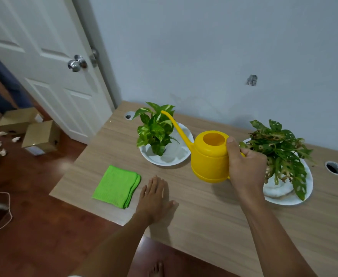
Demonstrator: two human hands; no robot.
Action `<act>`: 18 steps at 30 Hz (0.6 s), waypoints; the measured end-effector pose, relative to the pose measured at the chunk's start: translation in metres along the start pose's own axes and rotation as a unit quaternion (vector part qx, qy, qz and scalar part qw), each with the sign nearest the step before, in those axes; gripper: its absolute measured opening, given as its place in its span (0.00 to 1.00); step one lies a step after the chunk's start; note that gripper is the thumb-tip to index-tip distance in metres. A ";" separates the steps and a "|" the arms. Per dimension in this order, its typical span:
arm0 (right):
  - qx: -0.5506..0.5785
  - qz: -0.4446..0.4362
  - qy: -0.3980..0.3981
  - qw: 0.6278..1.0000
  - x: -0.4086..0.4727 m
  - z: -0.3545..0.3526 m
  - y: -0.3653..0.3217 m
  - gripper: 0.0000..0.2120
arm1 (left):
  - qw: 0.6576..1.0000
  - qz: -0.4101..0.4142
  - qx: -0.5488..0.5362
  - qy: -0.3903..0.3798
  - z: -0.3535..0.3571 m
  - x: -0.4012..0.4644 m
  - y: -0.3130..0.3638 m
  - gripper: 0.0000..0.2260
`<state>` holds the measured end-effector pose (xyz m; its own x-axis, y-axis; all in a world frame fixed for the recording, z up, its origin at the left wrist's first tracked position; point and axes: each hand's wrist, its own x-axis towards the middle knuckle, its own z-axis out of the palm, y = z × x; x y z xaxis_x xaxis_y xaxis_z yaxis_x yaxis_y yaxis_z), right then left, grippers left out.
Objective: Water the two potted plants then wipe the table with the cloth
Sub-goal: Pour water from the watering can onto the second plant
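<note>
Above the table (204, 216), right hand (246, 168) grips watering can (210, 158).

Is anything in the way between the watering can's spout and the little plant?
Nothing visible. The right hand holds the can, and its spout already reaches over the left plant's leaves. The cloth and left hand lie nearer, off to the side.

Light even, soft, moderately dim; cool cast on the wall (224, 47). Faint diffuse shadows on the table (214, 216) under the left hand (156, 198) and beside the watering can (210, 156). Small glare spot on the door knob (76, 63). Wide-angle bending of the door (44, 62) at left edge. Overall slightly soft; floor clutter at left blurred.
</note>
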<state>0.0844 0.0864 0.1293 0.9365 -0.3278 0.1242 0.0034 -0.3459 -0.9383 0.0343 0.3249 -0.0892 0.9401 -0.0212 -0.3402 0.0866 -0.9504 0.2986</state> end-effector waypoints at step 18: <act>-0.078 0.037 0.051 0.995 -0.029 0.037 0.011 0.31 | 0.986 0.116 0.030 0.112 0.035 0.010 -0.059 0.41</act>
<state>0.0704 0.1248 0.1030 0.8919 -0.4420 0.0958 -0.1263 -0.4467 -0.8858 0.0271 0.3700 -0.1419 0.9820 -0.1782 -0.0620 -0.1532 -0.9448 0.2895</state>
